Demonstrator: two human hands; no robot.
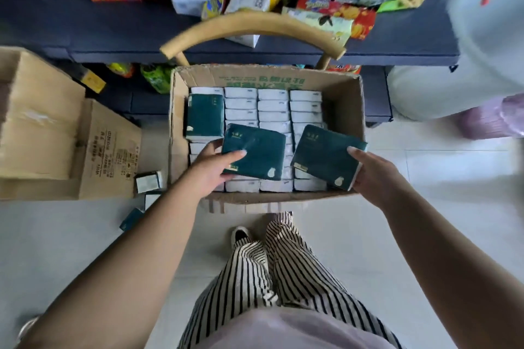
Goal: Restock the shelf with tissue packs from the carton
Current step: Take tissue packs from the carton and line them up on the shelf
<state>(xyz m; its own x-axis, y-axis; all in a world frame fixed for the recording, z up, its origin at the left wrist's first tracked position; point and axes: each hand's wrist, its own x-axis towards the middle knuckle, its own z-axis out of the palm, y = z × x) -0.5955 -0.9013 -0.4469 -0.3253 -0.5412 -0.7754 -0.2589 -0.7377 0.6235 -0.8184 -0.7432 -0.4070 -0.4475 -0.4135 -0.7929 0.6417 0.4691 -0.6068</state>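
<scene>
tissue packs fill the carton (348,110) in white-edged rows (273,106), stood on edge side by side, and three more with dark green faces show above them. in the head view the left hand (211,168) grips one green pack (256,151) by its near left corner, thumb on the face and fingers curled under it, holding it flat over the middle of the carton. the right hand (374,171) holds a second green pack (326,153) by its right edge, thumb on top, tilted over the carton's right side; the two packs are near each other but apart. a third green pack (204,117) lies on the rows at the carton's left wall. the carton sits open on a chair, whose curved wooden back (249,27) arcs behind it. beyond is a dark shelf (119,34) crowded with blurred snack boxes and bags. left of the carton stand two closed boxes (42,122), with a few small packs (149,181) on the pale floor beside them. below, striped trousers (269,272) and one shoe (240,234) show.
</scene>
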